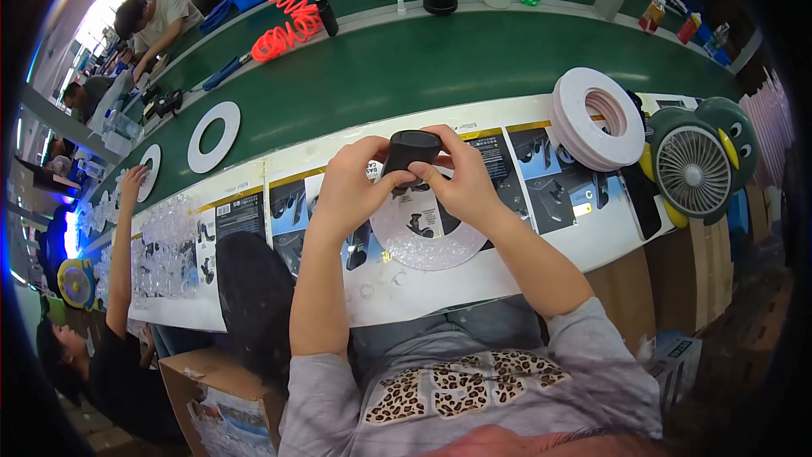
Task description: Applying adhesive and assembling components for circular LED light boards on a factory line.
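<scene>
Between my two hands is a rounded black plastic piece (pixel 413 147), held up over the table. My left hand (pixel 350 184) pinches its left side, with the thumb at its lower edge. Gripping the right side is my right hand (pixel 467 183), its thumb meeting the same lower edge. Fingers hide part of the piece, and I cannot tell its exact kind. Below the hands a flat white ring (pixel 430 254) lies on printed sheets (pixel 296 264) that cover the work surface.
A stack of white rings (pixel 568 123) stands at right, beside a green animal-shaped fan (pixel 692 171). Another ring (pixel 197 152) lies on the green belt (pixel 355 76). Clear plastic parts (pixel 161 258) are heaped left. A co-worker's arm (pixel 121 262) reaches toward the belt. An open carton (pixel 190 372) stands lower left.
</scene>
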